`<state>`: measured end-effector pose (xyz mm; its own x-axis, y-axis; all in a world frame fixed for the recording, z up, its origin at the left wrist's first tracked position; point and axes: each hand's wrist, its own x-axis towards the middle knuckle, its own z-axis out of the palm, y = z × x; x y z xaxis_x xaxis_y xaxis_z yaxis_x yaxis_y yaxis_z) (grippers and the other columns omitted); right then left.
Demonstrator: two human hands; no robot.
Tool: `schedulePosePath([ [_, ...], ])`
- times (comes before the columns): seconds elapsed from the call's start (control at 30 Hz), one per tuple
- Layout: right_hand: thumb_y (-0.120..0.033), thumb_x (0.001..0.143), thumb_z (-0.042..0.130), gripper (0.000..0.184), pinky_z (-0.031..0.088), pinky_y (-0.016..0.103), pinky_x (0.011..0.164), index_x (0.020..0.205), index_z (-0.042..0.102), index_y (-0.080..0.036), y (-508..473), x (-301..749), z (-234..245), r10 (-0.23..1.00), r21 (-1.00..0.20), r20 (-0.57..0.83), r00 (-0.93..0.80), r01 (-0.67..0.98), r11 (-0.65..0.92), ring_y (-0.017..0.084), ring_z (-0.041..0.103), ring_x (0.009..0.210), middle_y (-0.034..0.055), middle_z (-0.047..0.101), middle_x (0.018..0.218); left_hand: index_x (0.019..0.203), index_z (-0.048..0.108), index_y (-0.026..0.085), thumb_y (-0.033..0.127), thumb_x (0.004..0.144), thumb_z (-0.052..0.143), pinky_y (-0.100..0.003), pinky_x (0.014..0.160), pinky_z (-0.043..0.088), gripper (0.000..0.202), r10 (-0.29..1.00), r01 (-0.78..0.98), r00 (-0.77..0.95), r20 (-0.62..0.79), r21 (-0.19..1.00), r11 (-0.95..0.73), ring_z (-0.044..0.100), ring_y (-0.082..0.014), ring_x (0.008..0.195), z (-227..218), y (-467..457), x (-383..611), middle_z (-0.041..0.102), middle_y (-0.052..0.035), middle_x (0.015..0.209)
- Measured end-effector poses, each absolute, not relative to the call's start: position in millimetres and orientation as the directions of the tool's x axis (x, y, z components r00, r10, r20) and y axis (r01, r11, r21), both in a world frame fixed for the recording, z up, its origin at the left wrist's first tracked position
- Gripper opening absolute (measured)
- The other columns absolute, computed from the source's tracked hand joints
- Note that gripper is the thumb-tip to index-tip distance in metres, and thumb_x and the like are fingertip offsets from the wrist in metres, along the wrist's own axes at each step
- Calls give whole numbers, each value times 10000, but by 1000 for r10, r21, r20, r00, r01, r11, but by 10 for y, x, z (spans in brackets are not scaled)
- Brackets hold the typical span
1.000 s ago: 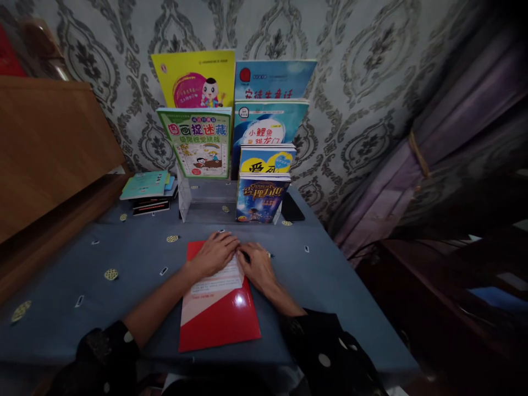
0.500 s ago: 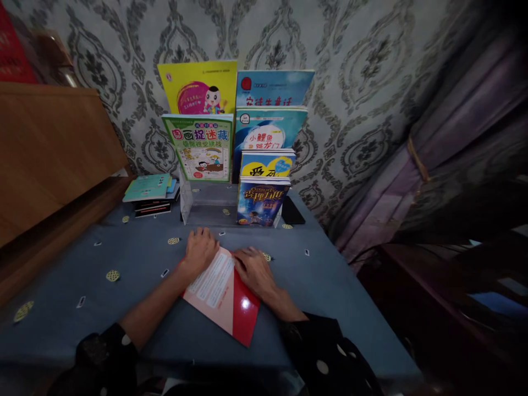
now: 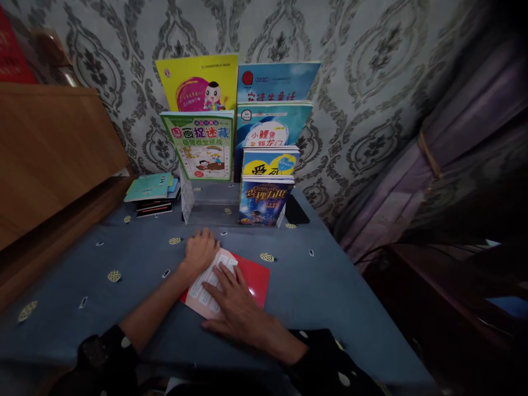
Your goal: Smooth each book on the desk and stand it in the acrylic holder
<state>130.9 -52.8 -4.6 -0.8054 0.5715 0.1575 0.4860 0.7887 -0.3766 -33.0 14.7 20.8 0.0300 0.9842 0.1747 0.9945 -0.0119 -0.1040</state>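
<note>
A thin red-and-pink book (image 3: 256,278) lies at a slant on the table in front of me, with text boxes on its pink part. My left hand (image 3: 201,252) is closed at the book's upper left edge, fingers bent and the fingertips partly hidden. Flat across the book's middle rests my right hand (image 3: 234,305), open with its fingers spread, covering part of the text.
Beyond the hands, a clear acrylic stand (image 3: 208,213) holds several upright books, among them a green picture book (image 3: 202,146) and a dark blue book (image 3: 263,202). A stack of books (image 3: 148,188) lies left; a black flat object (image 3: 297,210) sits right. A wooden cabinet (image 3: 53,148) borders the left.
My right hand has moved from the book's upper right edge down and left onto its surface, fingers now spread. The book has turned slightly, and the left hand stays at its edge.
</note>
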Motion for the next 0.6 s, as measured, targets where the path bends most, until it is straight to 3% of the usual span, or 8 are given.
schedulePosePath([
  [0.1,-696,759,663,879,90,626,1185,1465,432,-226,-517,1338,-38,507,-426,118,-854,418,803,380,201,1477,183,342,1563,1080,676,92,305,998,395,-399,782,489,362,984,996,29,173,-84,-15,596,-330,1050,211,151,-335,633,-191,1094],
  [0.43,-362,859,700,603,146,522,1215,1423,494,-310,-158,1713,168,454,-538,20,-891,373,755,266,217,1492,76,326,1589,1056,683,74,234,996,372,-412,759,498,355,991,994,30,130,-108,-16,613,-343,1027,292,134,-426,652,-213,1049],
  [0.6,-365,817,740,612,195,534,1195,1390,531,-334,32,1835,139,527,-563,-8,-850,439,700,280,296,1463,70,383,1561,1036,683,84,104,937,406,-407,767,487,294,989,996,28,148,-87,-15,614,-344,1015,282,100,-473,658,-215,1022],
])
